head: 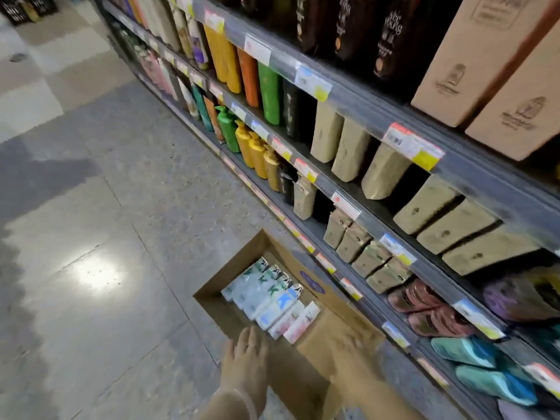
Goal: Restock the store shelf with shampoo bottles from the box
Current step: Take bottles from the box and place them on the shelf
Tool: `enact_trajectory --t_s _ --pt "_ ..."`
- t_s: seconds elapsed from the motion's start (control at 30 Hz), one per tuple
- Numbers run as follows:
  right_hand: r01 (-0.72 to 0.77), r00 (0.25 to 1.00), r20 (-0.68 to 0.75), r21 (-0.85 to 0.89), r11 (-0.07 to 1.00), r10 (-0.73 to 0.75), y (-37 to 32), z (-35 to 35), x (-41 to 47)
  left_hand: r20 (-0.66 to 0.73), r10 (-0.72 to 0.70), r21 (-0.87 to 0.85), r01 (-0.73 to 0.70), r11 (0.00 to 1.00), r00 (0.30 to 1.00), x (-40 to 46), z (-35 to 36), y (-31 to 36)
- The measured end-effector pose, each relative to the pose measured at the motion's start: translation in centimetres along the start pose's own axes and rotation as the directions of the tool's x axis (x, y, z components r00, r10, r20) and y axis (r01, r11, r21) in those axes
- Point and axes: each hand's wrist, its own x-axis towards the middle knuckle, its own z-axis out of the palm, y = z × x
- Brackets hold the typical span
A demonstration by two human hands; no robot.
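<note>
Cardboard box (pixel 306 301) sitting open on floor (pixel 106 207), close against base of store shelf (pixel 378 225), likely so bottles travel short way. Shampoo bottles (pixel 269 295) lying packed side by side in box's far half. Left hand (pixel 247 356) reaching over near box edge, fingers straight, holding nothing. Right hand (pixel 351 356) blurring over near box flap; finger state: cannot tell. Restocking judged barely started.

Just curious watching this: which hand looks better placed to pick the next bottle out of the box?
Probably the left hand: its straight fingers reach closest to the bottles in the box. The right hand is blurred, over the empty cardboard end.
</note>
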Motion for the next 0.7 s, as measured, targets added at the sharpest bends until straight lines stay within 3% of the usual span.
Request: enact_trajectory --t_s 0.23,0.47,0.57,0.7 --pt "-0.185 0.982 0.081 0.296 0.937 0.168 0.3 5.2 13.4 0.09 0.06 -0.166 -0.045 0.985 0.994 16.6 4.8 -1.9" --pt "-0.27 0.963 0.118 0.491 0.828 0.244 1.3 15.5 30.3 0.192 0.17 0.056 -0.183 0.982 0.967 33.7 13.2 -1.0" --pt "-0.29 0.949 0.091 0.63 0.721 0.302 2.1 19.6 35.8 0.182 0.222 -0.01 -0.224 0.975 0.958 38.2 18.5 0.5" --pt "-0.329 0.869 0.098 0.847 0.418 0.485 2.4 24.6 40.2 0.105 0.211 -0.114 -0.199 0.973 0.972 40.9 25.4 2.0"
